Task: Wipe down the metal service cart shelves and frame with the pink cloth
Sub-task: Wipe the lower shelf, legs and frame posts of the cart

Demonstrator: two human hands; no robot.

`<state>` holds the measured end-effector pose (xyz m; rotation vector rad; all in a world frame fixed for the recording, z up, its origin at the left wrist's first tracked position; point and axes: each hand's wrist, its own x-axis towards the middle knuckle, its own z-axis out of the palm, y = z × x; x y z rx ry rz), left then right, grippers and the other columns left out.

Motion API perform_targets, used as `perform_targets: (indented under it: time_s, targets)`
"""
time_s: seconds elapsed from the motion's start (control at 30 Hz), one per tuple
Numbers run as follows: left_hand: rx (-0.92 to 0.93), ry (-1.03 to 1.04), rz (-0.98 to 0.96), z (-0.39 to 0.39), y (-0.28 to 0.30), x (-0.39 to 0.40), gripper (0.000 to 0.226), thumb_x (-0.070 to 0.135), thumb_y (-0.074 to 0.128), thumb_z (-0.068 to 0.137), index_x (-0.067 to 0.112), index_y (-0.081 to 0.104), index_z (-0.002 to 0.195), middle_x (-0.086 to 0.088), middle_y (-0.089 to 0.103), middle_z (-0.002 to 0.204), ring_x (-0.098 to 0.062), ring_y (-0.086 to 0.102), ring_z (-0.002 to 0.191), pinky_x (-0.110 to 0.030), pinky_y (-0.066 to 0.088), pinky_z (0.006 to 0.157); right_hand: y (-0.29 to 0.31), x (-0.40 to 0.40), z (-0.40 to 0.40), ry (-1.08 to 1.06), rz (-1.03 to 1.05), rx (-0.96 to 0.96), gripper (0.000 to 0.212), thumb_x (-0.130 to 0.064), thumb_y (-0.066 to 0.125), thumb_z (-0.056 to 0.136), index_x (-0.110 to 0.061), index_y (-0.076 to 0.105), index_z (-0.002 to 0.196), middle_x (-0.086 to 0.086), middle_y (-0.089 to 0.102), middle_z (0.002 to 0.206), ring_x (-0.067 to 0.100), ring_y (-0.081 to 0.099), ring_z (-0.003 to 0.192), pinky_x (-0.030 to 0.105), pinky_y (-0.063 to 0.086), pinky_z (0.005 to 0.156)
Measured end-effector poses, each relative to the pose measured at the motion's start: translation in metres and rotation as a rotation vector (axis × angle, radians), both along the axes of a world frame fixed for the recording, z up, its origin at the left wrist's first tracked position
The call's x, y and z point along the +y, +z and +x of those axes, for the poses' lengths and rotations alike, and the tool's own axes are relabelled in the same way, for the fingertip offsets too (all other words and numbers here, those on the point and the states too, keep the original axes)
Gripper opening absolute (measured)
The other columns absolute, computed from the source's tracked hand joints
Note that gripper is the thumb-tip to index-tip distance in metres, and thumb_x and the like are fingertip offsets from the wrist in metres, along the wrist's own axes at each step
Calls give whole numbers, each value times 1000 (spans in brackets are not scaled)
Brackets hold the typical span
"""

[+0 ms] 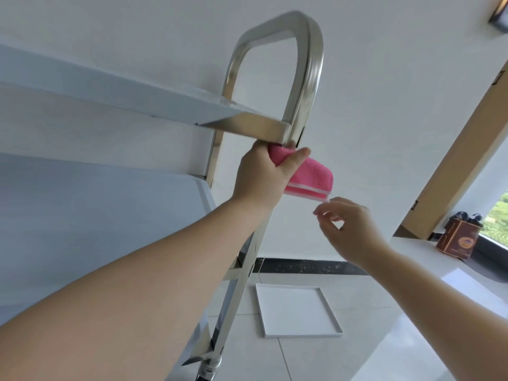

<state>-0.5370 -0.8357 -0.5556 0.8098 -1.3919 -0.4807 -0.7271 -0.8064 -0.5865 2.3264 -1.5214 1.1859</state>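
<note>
The metal service cart (pixel 305 86) fills the left and middle, seen from low down, with its looped handle at the top and shelves reaching left. My left hand (pixel 261 174) grips the pink cloth (pixel 308 177) around the cart's upright post, just under the top shelf's corner. The cloth's free end with a white stripe hangs out to the right. My right hand (pixel 349 229) hovers just below that free end, its fingers loosely curled and holding nothing; its fingertips are close to the cloth's edge.
A white square tray (pixel 324 332) lies on the tiled floor beside the cart. A brown box (pixel 456 240) stands on the white ledge by the window at right. A caster (pixel 211 367) shows at the cart's base.
</note>
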Motion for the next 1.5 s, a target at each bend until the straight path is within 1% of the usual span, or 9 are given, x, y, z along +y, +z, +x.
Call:
perform_targets:
  time_s: [0.13,0.33,0.5,0.6,0.7,1.0,1.23,1.33,1.5]
  targets:
    - [-103,-6,8,5,-19,-3,53,55,65,76,16,50,109,12,56,89,-7,59,82,-14,48,65,-24,-2,-5,-38,86,51,18,-5,63,79,-21,70,81,-12,63,77,-4,59,69,4,41,64]
    - [-239,-103,215,11,-75,5,59,54,63,78,18,41,120,3,58,106,-19,61,96,-34,56,81,-59,4,-13,-104,234,97,17,-6,61,80,-21,70,82,-10,63,73,0,59,64,22,46,65]
    - [-507,65,324,20,-99,12,65,64,55,78,16,40,120,-1,62,106,-24,62,93,-39,53,81,-86,16,-5,-45,325,193,15,-10,56,82,-19,67,79,-3,63,74,19,60,68,39,52,67]
    - [-785,185,419,25,-122,20,68,65,52,79,12,38,119,-8,63,106,-29,60,93,-39,51,79,-96,20,0,-57,347,193,15,-11,56,83,-20,67,81,-3,64,75,18,60,69,38,52,68]
    - [-880,276,396,25,-133,22,71,65,54,77,10,39,120,-12,61,108,-31,57,98,-38,47,79,-104,26,6,-54,349,191,16,-11,56,82,-21,69,83,-7,66,77,12,59,69,32,51,68]
    - [-653,69,374,25,-110,19,53,59,49,84,21,35,118,4,56,97,-18,55,77,-28,45,64,-97,34,1,-47,353,188,16,-14,56,83,-25,68,83,-10,66,77,8,60,70,28,50,67]
    - [-186,-46,126,10,-17,0,50,55,57,83,19,43,114,6,56,98,-8,58,84,-16,47,67,-84,36,-10,-48,330,167,15,-14,56,82,-25,66,81,-12,64,72,8,60,69,33,52,66]
    - [-151,-17,65,8,-5,-5,47,53,57,84,17,46,112,7,57,96,-7,57,83,-8,43,60,-80,38,-17,-56,312,137,15,-13,58,81,-25,67,80,-13,65,69,4,59,67,30,53,65]
    - [-335,120,56,14,-21,3,52,59,46,87,16,42,116,4,57,91,-12,58,73,-17,45,54,-76,43,-16,-26,290,73,18,-12,60,83,-29,67,82,-15,63,70,2,59,68,28,53,64]
